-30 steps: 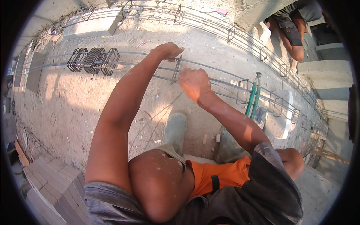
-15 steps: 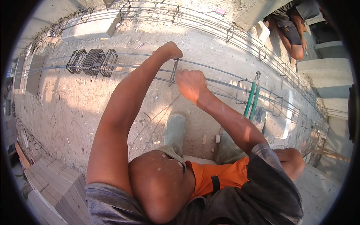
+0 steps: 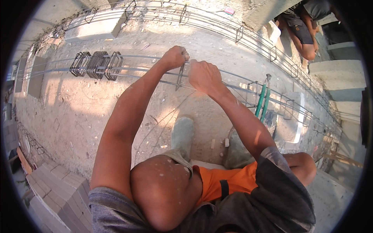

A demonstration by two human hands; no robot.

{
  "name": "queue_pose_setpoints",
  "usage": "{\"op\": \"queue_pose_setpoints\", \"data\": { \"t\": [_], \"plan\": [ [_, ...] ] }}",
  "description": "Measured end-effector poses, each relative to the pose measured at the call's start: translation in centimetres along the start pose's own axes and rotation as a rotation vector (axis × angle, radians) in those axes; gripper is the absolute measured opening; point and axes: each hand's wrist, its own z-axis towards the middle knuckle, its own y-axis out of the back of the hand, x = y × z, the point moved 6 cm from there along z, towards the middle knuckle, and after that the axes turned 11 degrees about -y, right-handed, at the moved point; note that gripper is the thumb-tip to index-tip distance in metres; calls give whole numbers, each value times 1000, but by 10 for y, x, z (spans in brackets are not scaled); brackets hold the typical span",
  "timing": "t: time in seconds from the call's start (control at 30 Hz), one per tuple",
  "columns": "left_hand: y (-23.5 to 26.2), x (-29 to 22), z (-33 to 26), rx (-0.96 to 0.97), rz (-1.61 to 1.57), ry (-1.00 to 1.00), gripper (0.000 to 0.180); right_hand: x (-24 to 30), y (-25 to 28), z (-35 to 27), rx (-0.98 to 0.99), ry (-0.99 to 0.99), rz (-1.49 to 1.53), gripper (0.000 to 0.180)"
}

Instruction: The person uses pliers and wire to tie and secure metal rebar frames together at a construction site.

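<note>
A rebar cage of long thin steel bars [image 3: 143, 69] runs across in front of me, with a bent square stirrup [image 3: 180, 77] standing on it near the middle. My left hand [image 3: 175, 57] is closed at the stirrup's upper corner, by the far bar. Just to its right, my right hand [image 3: 206, 77] is closed in a fist over the same bar. Whatever the fingers grip is hidden. Several loose stirrups [image 3: 99, 65] hang bunched on the bars to the left. A bolt cutter with long green handles [image 3: 261, 99] leans against the cage on the right.
Another rebar cage [image 3: 210, 21] stretches along the far side. A concrete block [image 3: 95, 27] lies at the far left, and grey blocks [image 3: 58, 186] are stacked at the near left. Another person [image 3: 301, 33] crouches at the far right. My boots [image 3: 182, 134] stand on the dusty ground.
My right hand has shifted a little to the right and up along the bar. My left hand has turned and dropped slightly, staying by the stirrup.
</note>
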Motion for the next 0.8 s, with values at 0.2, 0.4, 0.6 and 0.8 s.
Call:
{"op": "queue_pose_setpoints", "data": {
  "t": [0.2, 0.4, 0.6, 0.8],
  "plan": [
    [1, -11, -4, -15, -7, 21, 25, -46, 22, 55, -70, -109, 64, 18],
    [7, -9, -15, -102, 49, 73, 23, -62, -10, 107, 49, -313, 84, 42],
    [0, -25, -12, -114, 124, 66, 21, -84, -74, 151, 420, -364, -268, 39],
    [5, -8, -22, -136, 49, 42, 19, -64, -79, 124, 684, -295, -262, 23]
  ]
}}
